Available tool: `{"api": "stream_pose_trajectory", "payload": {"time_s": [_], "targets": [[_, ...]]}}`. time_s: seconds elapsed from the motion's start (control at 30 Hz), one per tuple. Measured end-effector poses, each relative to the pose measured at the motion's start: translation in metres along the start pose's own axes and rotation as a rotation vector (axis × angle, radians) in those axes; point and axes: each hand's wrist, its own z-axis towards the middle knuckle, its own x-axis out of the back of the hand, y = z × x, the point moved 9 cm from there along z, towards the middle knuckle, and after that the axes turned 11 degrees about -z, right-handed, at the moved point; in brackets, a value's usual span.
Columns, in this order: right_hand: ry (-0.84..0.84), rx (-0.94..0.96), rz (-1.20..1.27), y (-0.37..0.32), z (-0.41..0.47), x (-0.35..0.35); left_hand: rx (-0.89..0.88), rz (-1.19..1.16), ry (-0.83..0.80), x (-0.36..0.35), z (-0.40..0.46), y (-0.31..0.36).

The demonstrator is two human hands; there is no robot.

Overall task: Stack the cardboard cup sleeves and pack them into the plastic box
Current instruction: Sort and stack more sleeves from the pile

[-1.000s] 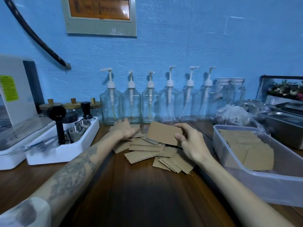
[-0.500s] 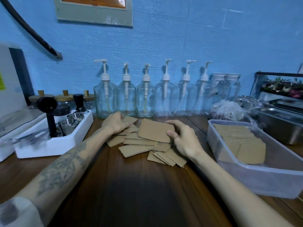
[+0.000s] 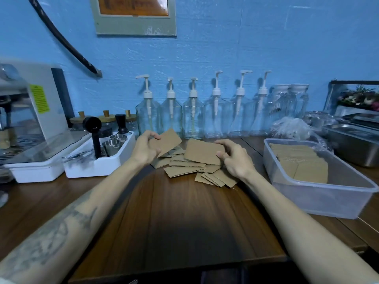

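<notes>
Pinching one sleeve (image 3: 167, 142) tilted up-right, left hand (image 3: 146, 149); right hand (image 3: 235, 158) grips a level stack (image 3: 203, 151).

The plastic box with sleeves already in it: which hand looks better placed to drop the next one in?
Probably the right hand. It pinches a cardboard sleeve and is next to the plastic box, which stands at the right. The left hand holds another sleeve farther off, across the loose pile.

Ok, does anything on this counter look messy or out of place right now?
Only the loose cardboard sleeves between the hands: they lie scattered at mixed angles on the wooden counter, unlike the neat row in the plastic box. Nothing looks spilled or damaged.
</notes>
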Motion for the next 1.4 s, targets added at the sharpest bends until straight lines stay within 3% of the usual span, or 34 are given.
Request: {"api": "stream_pose_trajectory", "payload": {"time_s": [0.2,0.37,0.43,0.6,0.8,1.0,1.3,1.4], "targets": [[-0.011,-0.007,0.014,0.000,-0.001,-0.002,0.113,-0.328,0.096,0.024,-0.029,-0.006],[0.009,0.015,0.052,0.002,0.004,-0.001,0.105,-0.390,-0.155,-0.001,-0.040,-0.001],[0.002,0.047,0.066,-0.002,0.004,-0.001,0.087,-0.361,-0.199,-0.014,-0.044,0.002],[-0.124,0.148,0.165,-0.014,0.003,-0.018,-0.017,-0.020,-0.250,-0.038,-0.048,0.010],[-0.202,0.126,0.278,-0.019,0.000,-0.024,-0.124,0.054,-0.322,-0.056,-0.059,0.015],[-0.162,0.196,0.220,-0.027,-0.002,-0.028,-0.228,0.071,-0.309,-0.055,-0.056,0.018],[-0.097,0.153,0.194,-0.017,0.004,-0.020,-0.154,0.003,-0.278,-0.041,-0.043,0.015],[-0.052,0.080,0.181,-0.002,0.009,-0.009,-0.101,0.093,-0.255,-0.026,-0.022,0.004]]}}
